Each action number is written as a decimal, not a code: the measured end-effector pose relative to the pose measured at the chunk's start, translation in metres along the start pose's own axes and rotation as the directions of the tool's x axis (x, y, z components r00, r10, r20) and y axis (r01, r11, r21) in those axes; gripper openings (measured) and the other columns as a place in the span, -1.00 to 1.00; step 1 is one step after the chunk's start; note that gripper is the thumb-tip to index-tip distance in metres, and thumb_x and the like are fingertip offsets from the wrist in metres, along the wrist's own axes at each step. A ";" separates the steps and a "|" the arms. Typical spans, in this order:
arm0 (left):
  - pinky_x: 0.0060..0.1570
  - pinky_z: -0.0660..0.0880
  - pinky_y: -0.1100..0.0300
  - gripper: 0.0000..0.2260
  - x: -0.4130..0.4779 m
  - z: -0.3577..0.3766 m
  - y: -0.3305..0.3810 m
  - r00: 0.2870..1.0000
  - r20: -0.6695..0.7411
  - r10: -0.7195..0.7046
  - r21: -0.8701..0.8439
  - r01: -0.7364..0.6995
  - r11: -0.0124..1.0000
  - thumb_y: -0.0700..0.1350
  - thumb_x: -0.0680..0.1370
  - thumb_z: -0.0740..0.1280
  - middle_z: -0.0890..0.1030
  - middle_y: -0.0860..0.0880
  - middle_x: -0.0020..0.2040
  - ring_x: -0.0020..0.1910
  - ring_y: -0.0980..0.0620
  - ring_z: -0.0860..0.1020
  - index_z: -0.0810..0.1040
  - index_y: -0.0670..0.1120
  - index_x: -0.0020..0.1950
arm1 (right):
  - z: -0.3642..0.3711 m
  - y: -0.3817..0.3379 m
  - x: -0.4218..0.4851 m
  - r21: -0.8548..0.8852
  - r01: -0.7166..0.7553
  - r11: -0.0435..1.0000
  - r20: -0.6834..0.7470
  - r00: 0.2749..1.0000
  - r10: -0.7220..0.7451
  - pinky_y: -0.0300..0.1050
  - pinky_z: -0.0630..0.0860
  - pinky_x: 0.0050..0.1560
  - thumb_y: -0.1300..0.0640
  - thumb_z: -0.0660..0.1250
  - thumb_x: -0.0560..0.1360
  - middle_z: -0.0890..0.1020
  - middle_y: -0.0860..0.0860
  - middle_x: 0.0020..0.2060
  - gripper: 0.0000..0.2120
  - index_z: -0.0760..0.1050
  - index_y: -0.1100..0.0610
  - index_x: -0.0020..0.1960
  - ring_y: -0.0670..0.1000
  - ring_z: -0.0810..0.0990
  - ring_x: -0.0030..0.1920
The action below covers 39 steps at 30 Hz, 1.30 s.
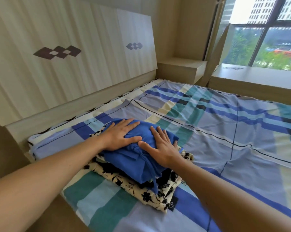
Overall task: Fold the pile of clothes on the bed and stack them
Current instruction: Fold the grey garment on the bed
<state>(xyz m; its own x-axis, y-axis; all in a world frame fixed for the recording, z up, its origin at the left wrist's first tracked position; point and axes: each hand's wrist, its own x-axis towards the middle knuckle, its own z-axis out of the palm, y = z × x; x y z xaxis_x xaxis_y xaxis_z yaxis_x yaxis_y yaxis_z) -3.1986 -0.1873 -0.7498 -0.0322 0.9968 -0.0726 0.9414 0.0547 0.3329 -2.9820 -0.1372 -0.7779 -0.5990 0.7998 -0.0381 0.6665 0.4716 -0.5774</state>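
A folded blue garment [134, 163] with a drawstring lies on top of a stack near the bed's left front corner. Under it is a folded cream garment with a black flower print [151, 195]. My left hand [120, 135] presses flat on the blue garment's far left part, fingers straight and spread. My right hand [163, 146] presses flat on its right part, fingers straight too. The two thumbs almost meet over the gathered waistband. Neither hand grips the cloth.
The stack sits on a blue, teal and cream checked bed sheet [225, 131]. A pale wooden headboard [66, 64] rises at the left. A low shelf [181, 66] and a window sill [255, 76] border the far side, under a window.
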 end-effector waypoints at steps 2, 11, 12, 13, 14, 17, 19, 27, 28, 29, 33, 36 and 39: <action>0.56 0.03 -0.04 -0.02 -0.001 -0.024 0.013 0.999 0.038 -0.033 -0.021 0.034 0.999 0.65 0.28 0.05 0.09 0.10 0.63 0.59 0.11 0.08 0.14 0.18 0.60 | -0.019 -0.007 -0.005 -0.021 0.003 1.000 0.033 0.999 -0.002 0.32 -0.25 0.53 -0.54 0.01 0.47 -0.11 -0.11 0.63 -0.15 -0.10 -0.17 0.63 -0.04 -0.19 0.62; 0.25 0.46 0.05 -0.56 -0.003 -0.033 0.142 0.985 -0.159 0.060 -0.136 -0.082 0.987 0.22 0.56 0.32 0.55 0.02 0.30 0.24 0.04 0.53 0.47 0.06 0.37 | -0.106 0.026 -0.078 0.001 0.042 0.999 -0.031 0.999 -0.042 0.05 0.41 0.39 -0.17 0.34 0.56 0.48 0.07 0.42 -0.41 0.34 0.06 0.50 0.10 0.47 0.38; 0.18 0.49 0.07 -0.65 -0.003 -0.025 0.166 0.981 -0.171 0.091 -0.255 -0.133 0.958 0.16 0.57 0.35 0.59 0.03 0.23 0.18 0.05 0.56 0.51 0.05 0.30 | -0.119 0.038 -0.092 0.068 0.021 0.997 -0.092 0.996 -0.015 0.01 0.47 0.31 -0.12 0.39 0.55 0.56 0.06 0.33 -0.48 0.43 0.07 0.43 0.07 0.55 0.28; 0.11 0.50 0.11 -0.72 -0.006 -0.016 0.189 0.978 -0.177 0.109 -0.367 -0.168 0.915 0.11 0.58 0.36 0.61 0.03 0.17 0.14 0.05 0.59 0.55 0.03 0.24 | -0.129 0.050 -0.108 0.149 0.004 0.989 -0.143 0.990 0.017 -0.04 0.51 0.26 -0.07 0.42 0.54 0.60 0.05 0.26 -0.54 0.49 0.08 0.37 0.04 0.59 0.19; 0.06 0.50 0.14 -0.77 -0.009 -0.006 0.213 0.976 -0.186 0.115 -0.467 -0.191 0.863 0.08 0.59 0.36 0.63 0.03 0.12 0.11 0.04 0.61 0.57 0.02 0.18 | -0.139 0.065 -0.127 0.228 -0.005 0.974 -0.186 0.981 0.048 -0.09 0.52 0.21 -0.02 0.44 0.53 0.62 0.05 0.21 -0.57 0.52 0.11 0.34 0.01 0.61 0.12; 0.00 0.51 0.22 -0.82 -0.014 0.029 0.281 0.961 -0.216 0.171 -0.599 -0.269 0.754 0.09 0.56 0.39 0.68 0.04 0.02 0.04 0.08 0.64 0.60 0.04 0.09 | -0.164 0.121 -0.187 0.338 -0.038 0.941 -0.298 0.944 0.145 -0.09 0.55 0.12 0.09 0.47 0.51 0.64 0.05 0.15 -0.63 0.56 0.14 0.29 -0.04 0.63 -0.02; -0.05 0.49 0.29 -0.86 -0.018 0.052 0.316 0.958 -0.181 0.224 -0.634 -0.287 0.718 0.03 0.58 0.40 0.69 0.04 0.01 0.02 0.11 0.65 0.61 0.04 0.09 | -0.176 0.157 -0.219 0.373 -0.072 0.925 -0.349 0.913 0.212 -0.03 0.57 0.12 0.11 0.49 0.49 0.66 0.03 0.11 -0.68 0.58 0.08 0.22 -0.06 0.64 -0.06; 0.09 0.56 0.17 -0.87 -0.024 0.127 0.441 0.903 -0.091 0.421 -0.653 -0.373 0.659 -0.03 0.53 0.44 0.69 0.01 -0.05 -0.07 0.19 0.64 0.60 0.01 0.05 | -0.203 0.286 -0.328 0.385 -0.295 0.875 -0.431 0.781 0.453 -0.16 0.58 -0.03 0.14 0.47 0.51 0.64 0.05 0.09 -0.67 0.55 0.11 0.26 -0.03 0.66 -0.05; 0.12 0.56 0.12 -0.80 -0.023 0.130 0.446 0.897 -0.084 0.433 -0.645 -0.380 0.663 0.06 0.48 0.42 0.69 0.04 -0.05 -0.07 0.20 0.64 0.60 0.04 0.05 | -0.205 0.297 -0.333 0.368 -0.320 0.873 -0.434 0.771 0.466 -0.18 0.58 -0.02 0.12 0.46 0.52 0.63 0.04 0.10 -0.65 0.54 0.10 0.28 -0.03 0.66 0.00; 0.13 0.56 0.10 -0.73 -0.021 0.136 0.451 0.893 -0.078 0.443 -0.636 -0.387 0.668 0.15 0.42 0.38 0.69 0.08 -0.05 -0.06 0.22 0.64 0.60 0.07 0.05 | -0.206 0.308 -0.338 0.348 -0.347 0.871 -0.435 0.763 0.478 -0.22 0.58 -0.01 0.11 0.45 0.52 0.62 0.02 0.12 -0.64 0.53 0.10 0.29 -0.04 0.65 0.03; 0.17 0.54 0.11 -0.63 -0.008 0.158 0.459 0.879 -0.015 0.476 -0.587 -0.394 0.708 0.29 0.37 0.34 0.65 0.18 0.02 0.03 0.26 0.60 0.57 0.15 0.09 | -0.218 0.355 -0.331 0.211 -0.446 0.870 -0.460 0.740 0.491 -0.10 0.55 0.17 0.08 0.44 0.52 0.55 0.02 0.22 -0.63 0.52 0.08 0.30 -0.02 0.60 0.13; 0.19 0.49 0.19 -0.77 0.006 0.173 0.455 0.878 0.010 0.479 -0.525 -0.403 0.749 0.11 0.54 0.39 0.60 0.22 0.10 0.11 0.28 0.55 0.53 0.16 0.18 | -0.230 0.388 -0.306 0.082 -0.535 0.841 -0.425 0.744 0.515 -0.02 0.42 0.33 0.03 0.44 0.51 0.41 0.02 0.31 -0.59 0.49 0.07 0.32 0.05 0.50 0.29; 0.18 0.49 0.20 -0.72 0.026 0.182 0.453 0.881 0.024 0.472 -0.564 -0.378 0.734 0.18 0.49 0.36 0.60 0.22 0.10 0.12 0.28 0.55 0.54 0.16 0.17 | -0.244 0.420 -0.271 -0.070 -0.568 0.820 -0.431 0.759 0.489 0.04 0.36 0.39 -0.03 0.40 0.54 0.32 0.04 0.41 -0.58 0.47 0.06 0.35 0.10 0.41 0.38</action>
<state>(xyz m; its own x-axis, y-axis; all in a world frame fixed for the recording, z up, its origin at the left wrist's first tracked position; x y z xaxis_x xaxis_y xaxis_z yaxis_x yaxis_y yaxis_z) -2.7117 -0.1476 -0.7724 0.4243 0.9028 0.0709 0.5138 -0.3044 0.8021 -2.4318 -0.0653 -0.8112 0.0622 0.9973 0.0401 0.9176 -0.0413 -0.3954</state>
